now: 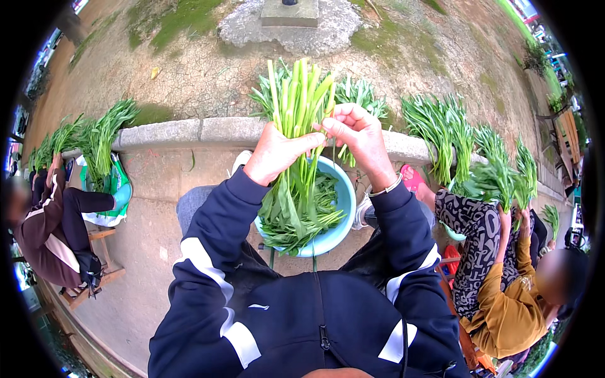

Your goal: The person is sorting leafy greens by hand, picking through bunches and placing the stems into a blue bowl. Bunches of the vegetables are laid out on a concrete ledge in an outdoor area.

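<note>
A bunch of leafy greens (296, 104) stands upright in front of me, its thick pale stems up and its leaves hanging down. My left hand (280, 151) is wrapped round the stems, thumb across the front. On the bunch's right side my right hand (359, 135) has its thumb and fingertips pinched together, close to the left thumb. What lies in that pinch is too small to make out. Below both hands, between my knees, a light blue basin (345, 205) holds loose green leaves (321, 205); the bunch's leaves reach down into it.
A low stone kerb (167, 133) runs across ahead, with more bunches of greens (435, 129) leaning along it. A seated person (47, 230) is at left near a green and white bag (113, 205). Another seated person (504, 296) at right holds greens (498, 179).
</note>
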Demonstrator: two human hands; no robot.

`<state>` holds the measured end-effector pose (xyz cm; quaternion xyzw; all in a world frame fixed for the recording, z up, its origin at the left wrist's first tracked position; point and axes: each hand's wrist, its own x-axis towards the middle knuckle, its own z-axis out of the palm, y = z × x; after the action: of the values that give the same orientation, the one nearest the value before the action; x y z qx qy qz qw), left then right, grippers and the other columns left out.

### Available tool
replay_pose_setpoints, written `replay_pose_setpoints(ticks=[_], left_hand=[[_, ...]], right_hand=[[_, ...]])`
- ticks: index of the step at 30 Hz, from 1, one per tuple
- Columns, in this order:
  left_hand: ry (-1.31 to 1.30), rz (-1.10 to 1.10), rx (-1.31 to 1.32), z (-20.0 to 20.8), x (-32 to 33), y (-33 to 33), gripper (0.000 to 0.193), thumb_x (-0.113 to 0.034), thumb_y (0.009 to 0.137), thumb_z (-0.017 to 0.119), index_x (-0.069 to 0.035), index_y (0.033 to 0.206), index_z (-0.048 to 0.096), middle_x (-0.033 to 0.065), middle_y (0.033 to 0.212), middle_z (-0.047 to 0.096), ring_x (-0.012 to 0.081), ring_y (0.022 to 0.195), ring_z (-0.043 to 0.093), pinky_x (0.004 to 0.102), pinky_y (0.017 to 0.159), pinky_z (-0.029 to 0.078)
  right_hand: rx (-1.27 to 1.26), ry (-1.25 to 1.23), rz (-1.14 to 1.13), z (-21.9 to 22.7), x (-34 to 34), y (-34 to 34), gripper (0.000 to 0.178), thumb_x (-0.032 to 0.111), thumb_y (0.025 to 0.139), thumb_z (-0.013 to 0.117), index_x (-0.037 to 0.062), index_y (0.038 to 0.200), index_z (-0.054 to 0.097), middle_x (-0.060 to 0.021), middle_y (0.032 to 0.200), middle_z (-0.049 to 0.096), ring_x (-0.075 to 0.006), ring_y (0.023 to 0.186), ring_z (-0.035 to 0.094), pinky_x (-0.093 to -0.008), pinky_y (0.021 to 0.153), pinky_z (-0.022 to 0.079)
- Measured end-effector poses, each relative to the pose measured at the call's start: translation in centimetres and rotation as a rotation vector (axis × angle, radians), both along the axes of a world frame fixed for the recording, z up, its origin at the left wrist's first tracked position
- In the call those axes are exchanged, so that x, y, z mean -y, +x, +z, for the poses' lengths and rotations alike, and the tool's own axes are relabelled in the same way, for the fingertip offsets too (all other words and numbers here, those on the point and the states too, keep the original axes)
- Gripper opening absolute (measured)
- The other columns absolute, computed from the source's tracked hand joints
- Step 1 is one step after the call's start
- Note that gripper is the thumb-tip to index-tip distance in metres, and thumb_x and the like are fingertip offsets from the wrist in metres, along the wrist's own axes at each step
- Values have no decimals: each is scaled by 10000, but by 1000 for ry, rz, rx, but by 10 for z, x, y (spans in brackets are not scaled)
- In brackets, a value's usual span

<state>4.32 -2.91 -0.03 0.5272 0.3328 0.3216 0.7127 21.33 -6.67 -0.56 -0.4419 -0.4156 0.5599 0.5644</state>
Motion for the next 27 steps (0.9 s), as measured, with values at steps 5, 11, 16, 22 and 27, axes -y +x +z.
replay_pose_setpoints(ticks=[5,11,16,22,27], left_hand=[[-30,-38,28,-1,0,-1,202,-71,797,668,-35,975,579,58,809,641,119,736,617,227,590,459],[-61,-98,17,1,0,-1,196,-75,794,668,-31,961,576,67,794,639,114,679,596,230,571,456],[-120,-111,40,3,-4,-6,171,-81,786,662,-21,929,591,66,776,642,104,638,578,227,554,454],[-84,-78,8,0,-6,-10,192,-81,774,670,-15,938,593,65,778,641,105,635,578,229,551,459],[-79,-110,-14,1,-7,-12,189,-85,787,667,-16,941,581,79,833,626,125,692,596,235,560,452]], right_hand=[[25,-24,-79,5,0,5,246,108,805,683,25,1010,577,-40,828,662,-68,716,601,-179,575,432],[59,6,-97,4,1,10,163,123,801,688,26,916,625,-12,780,650,-44,658,556,-179,578,421],[131,26,-81,-2,-1,17,151,124,822,667,26,936,654,-13,783,655,-49,653,566,-190,565,438],[172,91,-56,0,-2,16,152,106,845,638,1,954,650,-37,825,667,-82,752,607,-214,661,481],[327,184,-66,-10,-4,16,141,108,865,610,-1,946,646,-44,829,672,-74,758,611,-212,659,484]])
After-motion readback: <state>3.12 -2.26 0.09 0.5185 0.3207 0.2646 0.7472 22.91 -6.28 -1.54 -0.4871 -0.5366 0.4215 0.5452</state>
